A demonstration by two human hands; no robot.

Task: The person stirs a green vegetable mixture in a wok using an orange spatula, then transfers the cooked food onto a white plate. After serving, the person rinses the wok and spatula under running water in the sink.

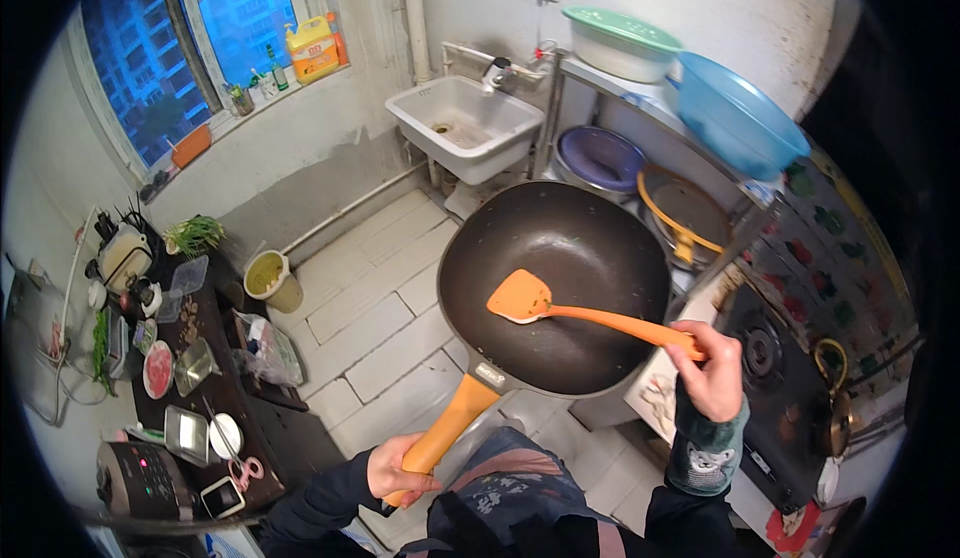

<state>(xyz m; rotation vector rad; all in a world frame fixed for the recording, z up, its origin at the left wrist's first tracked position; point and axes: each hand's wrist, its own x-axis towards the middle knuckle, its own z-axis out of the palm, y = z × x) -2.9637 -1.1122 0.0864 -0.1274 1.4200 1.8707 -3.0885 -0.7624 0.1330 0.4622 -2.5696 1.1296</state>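
A dark nonstick wok point(592, 258) hangs over the floor in front of me, its inside facing up. My left hand point(399, 469) is wrapped around its orange-brown handle point(452, 428). In my right hand point(709, 370) is the end of an orange spatula point(523, 295). The spatula's head lies over the wok's inner surface, with small green bits stuck to it. Otherwise the wok holds only a few tiny specks.
Ahead is a white sink point(465, 122) with a faucet point(496, 74). A metal shelf point(637, 96) with basins stands beside it. To the right sits a black gas stove point(772, 378). At left, a dark table point(255, 438) carries dishes and a rice cooker point(139, 479); a bucket point(274, 282) stands nearby.
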